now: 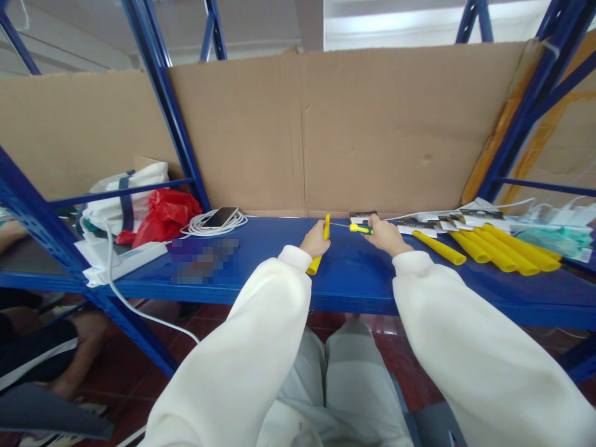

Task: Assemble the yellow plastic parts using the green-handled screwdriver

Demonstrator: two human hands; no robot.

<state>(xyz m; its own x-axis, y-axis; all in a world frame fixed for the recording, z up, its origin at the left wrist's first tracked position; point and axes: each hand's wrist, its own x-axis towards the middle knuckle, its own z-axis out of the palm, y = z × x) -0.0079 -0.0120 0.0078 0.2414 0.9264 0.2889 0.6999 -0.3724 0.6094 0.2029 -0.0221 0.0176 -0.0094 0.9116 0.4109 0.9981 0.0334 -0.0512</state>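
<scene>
My left hand (316,239) is closed around a yellow tube-shaped handle (315,265), which stands tilted above the blue shelf. Its upper end (327,220) pokes out over my fingers. In my right hand (384,235) is a screwdriver (357,228) with a yellow and green handle. The screwdriver's thin shaft points left at the upper part of the yellow piece; whether the tip touches it I cannot tell. Behind the screwdriver lies a small black and white card (363,216). Right of my right hand, a single yellow handle (440,248) rests on the shelf.
Several more yellow handles (507,251) lie in a row at the right, with black and white labelled ends. On the left are a coiled white cable (198,227), a phone (221,216), a red bag (170,214) and a power strip (135,259). Cardboard (395,130) walls the back.
</scene>
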